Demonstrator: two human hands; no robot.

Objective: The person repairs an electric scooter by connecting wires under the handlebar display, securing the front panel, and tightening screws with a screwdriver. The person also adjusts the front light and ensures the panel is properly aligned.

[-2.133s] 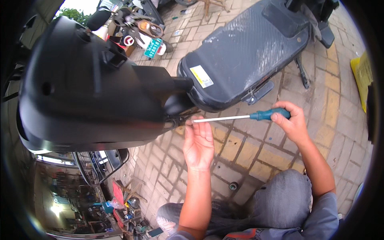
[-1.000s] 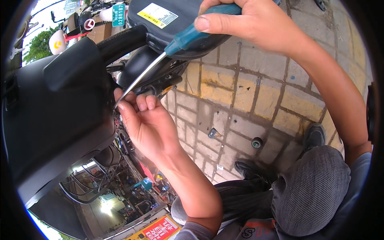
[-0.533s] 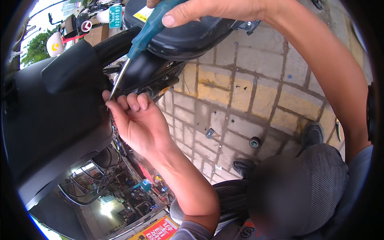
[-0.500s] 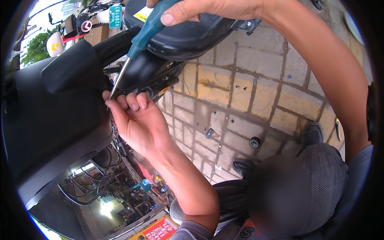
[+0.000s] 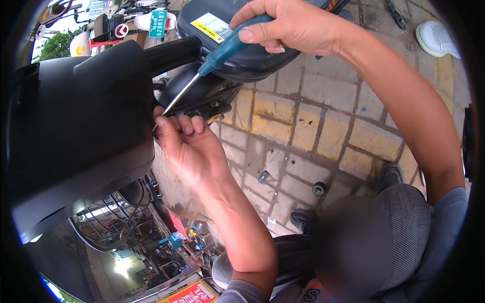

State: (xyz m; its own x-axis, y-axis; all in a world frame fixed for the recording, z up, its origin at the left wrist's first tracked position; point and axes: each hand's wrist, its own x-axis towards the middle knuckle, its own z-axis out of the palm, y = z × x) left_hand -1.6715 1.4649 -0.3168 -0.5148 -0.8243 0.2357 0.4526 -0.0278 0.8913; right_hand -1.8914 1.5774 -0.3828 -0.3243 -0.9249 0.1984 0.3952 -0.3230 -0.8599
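Note:
My right hand grips the teal handle of a screwdriver, its steel shaft slanting down to the left. At the shaft's lower end, the thumb and forefinger of my left hand are pinched together around it, the other fingers curled. The tip lies against the edge of a large black plastic body panel; fingers hide the exact spot it touches. Behind the screwdriver are a black scooter seat or lid with a yellow-and-white label and a black tubular bar.
On the paving lie a roll of black tape and a small dark key-like piece. A white shoe stands at upper right. Parked scooters fill the upper left. Below the panel, a cluttered workshop shows beyond black wires.
The view has shifted, so the panel and both hands sit further right in it. The screwdriver leans flatter, and its tip stays at the panel edge between my left fingers.

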